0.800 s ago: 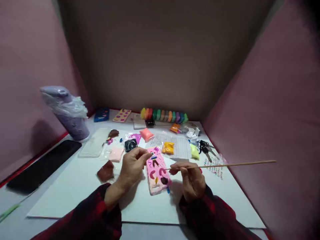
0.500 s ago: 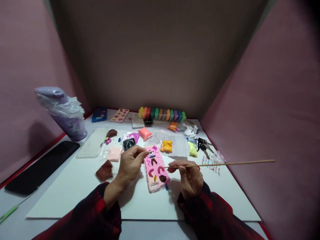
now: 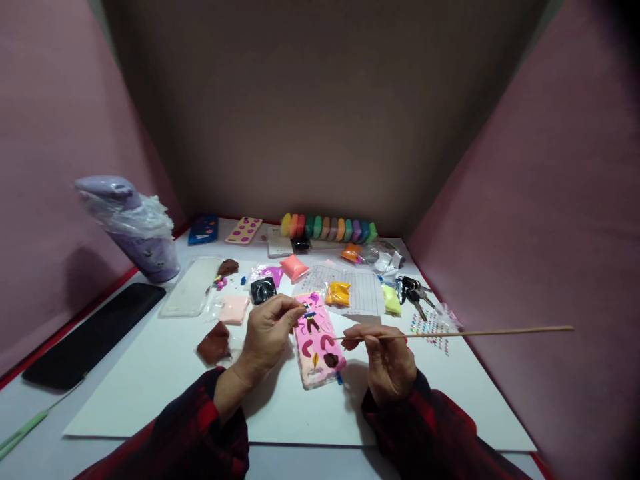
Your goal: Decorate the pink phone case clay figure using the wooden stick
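A pink phone case (image 3: 317, 345) decorated with coloured clay shapes lies on a white sheet (image 3: 150, 373) between my two hands. My left hand (image 3: 269, 331) hovers at the case's upper left corner, fingers pinched together on something too small to make out. My right hand (image 3: 386, 361) is closed on a long thin wooden stick (image 3: 470, 333). The stick lies level, its near tip close to the case's right edge and its far end pointing right.
Behind the case lie small clay packets, orange (image 3: 339, 294), black (image 3: 262, 290), pink (image 3: 293, 267), and a brown lump (image 3: 214, 343). A row of coloured clay blocks (image 3: 327, 229) lines the back. Keys (image 3: 415, 293), a clear case (image 3: 189, 296), a purple bottle (image 3: 136, 227) and a black phone (image 3: 93, 333) lie around.
Both hands keep their grips and stay almost in place; the view shifts a little and the stick's far end reaches slightly further right.
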Motion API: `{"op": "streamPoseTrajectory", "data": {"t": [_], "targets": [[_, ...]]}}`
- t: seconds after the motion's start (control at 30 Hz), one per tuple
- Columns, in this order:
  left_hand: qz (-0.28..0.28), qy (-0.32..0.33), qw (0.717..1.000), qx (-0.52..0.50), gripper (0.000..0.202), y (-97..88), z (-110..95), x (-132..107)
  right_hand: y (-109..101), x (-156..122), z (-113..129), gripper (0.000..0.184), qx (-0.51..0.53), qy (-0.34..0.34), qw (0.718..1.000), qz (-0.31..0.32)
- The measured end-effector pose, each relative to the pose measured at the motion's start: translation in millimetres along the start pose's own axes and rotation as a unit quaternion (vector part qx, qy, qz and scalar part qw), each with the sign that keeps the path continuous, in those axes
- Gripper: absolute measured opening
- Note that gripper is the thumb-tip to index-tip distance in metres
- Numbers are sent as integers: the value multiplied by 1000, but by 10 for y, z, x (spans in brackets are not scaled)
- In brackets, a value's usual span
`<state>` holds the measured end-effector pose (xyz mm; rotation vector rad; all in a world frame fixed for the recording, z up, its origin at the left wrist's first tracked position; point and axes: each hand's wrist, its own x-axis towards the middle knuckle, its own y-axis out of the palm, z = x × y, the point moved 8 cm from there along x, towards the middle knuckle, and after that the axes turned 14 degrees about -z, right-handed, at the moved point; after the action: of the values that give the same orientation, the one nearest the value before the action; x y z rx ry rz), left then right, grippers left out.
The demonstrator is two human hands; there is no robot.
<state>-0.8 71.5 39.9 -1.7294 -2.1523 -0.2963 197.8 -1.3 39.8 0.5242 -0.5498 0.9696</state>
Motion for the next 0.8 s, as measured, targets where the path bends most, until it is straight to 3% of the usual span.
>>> {"op": "streamPoseTrajectory", "data": {"t": [0.17,0.37,0.8], "targets": [[8,31,999,-15,4,23,-34,-15,14,-2,31,14,-13,2,1000,6],[-38,-18,998,-49,6,-55,-34,25,13,-3,21,14,5,13,1000,7],[-71,-101,992,-29,24,-118,212,44,-22,10,34,14,-29,-5,999,-25]]}}
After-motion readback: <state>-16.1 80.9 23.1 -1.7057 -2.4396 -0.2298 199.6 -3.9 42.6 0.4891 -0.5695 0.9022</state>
